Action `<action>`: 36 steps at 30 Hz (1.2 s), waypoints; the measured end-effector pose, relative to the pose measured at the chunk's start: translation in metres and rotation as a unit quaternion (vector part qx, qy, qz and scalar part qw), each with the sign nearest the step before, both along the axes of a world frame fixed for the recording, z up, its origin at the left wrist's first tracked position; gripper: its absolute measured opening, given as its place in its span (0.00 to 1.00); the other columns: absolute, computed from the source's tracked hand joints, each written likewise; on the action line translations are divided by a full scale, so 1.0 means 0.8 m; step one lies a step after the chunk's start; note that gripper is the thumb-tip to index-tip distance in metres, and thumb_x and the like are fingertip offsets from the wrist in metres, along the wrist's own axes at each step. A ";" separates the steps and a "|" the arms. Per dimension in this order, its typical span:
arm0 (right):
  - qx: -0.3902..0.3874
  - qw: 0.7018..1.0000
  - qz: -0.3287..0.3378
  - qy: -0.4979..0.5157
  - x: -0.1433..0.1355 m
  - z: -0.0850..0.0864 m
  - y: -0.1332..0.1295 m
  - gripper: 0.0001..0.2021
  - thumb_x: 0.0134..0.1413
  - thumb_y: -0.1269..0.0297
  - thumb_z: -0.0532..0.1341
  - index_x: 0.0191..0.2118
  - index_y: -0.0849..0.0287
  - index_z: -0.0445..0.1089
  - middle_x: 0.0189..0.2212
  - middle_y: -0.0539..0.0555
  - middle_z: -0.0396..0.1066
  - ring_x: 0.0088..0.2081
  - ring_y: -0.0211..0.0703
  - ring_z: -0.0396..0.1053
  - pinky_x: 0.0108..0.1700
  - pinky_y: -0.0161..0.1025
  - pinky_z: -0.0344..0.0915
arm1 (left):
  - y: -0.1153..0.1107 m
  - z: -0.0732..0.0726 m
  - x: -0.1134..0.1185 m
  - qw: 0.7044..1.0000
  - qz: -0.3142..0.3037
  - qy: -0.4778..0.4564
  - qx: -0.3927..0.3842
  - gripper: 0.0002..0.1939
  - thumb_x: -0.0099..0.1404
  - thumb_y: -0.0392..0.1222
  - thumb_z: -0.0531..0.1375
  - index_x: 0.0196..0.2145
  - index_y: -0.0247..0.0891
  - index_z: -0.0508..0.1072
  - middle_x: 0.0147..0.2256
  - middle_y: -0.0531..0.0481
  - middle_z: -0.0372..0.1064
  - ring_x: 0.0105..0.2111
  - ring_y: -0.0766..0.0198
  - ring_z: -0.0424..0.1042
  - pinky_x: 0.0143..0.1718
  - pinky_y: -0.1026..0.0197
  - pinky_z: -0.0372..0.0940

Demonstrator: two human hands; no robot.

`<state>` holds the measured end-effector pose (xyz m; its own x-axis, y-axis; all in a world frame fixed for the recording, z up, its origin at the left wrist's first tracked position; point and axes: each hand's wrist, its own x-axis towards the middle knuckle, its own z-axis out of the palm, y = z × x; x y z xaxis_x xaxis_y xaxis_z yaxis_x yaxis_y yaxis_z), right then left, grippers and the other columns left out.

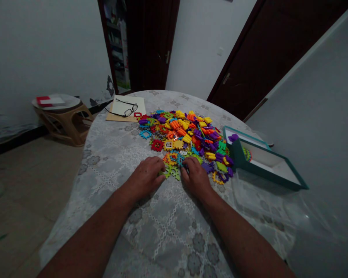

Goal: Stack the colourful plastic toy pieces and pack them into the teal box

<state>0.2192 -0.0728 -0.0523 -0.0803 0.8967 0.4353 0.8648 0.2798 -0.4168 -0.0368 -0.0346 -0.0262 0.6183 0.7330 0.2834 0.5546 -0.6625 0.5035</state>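
At the near edge of a heap of toothed plastic building pieces [188, 131], both of my hands rest low over the table. My left hand [147, 175] has its fingers curled, thumb and fingertips closed at the left end of a lime-green building piece [172, 172]. On the other side, my right hand [197, 177] is bent inward with thumb and fingers together; its fingertips are partly hidden, and what they hold is unclear. Just beyond those fingers lies a teal lattice piece [180, 159]. An orange-yellow frame piece [170, 158] sits between the hands, behind the green one.
Right of the heap are an open dark-green box [269, 166] and a crumpled clear plastic bag [266, 200]. Black eyeglasses [128, 112] lie on a paper pad [116, 116] at the far left. A patterned cloth [162, 231] covers the round table. A stool [66, 119] stands left.
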 end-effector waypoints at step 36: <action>0.059 0.968 0.219 0.106 -0.021 0.023 -0.039 0.13 0.79 0.67 0.58 0.60 0.55 0.76 0.48 0.59 0.81 0.48 0.48 0.80 0.51 0.44 0.78 | 0.000 0.004 -0.001 0.990 -0.076 -0.077 -0.085 0.13 0.77 0.40 0.62 0.56 0.47 0.79 0.48 0.48 0.78 0.49 0.55 0.78 0.55 0.53 0.72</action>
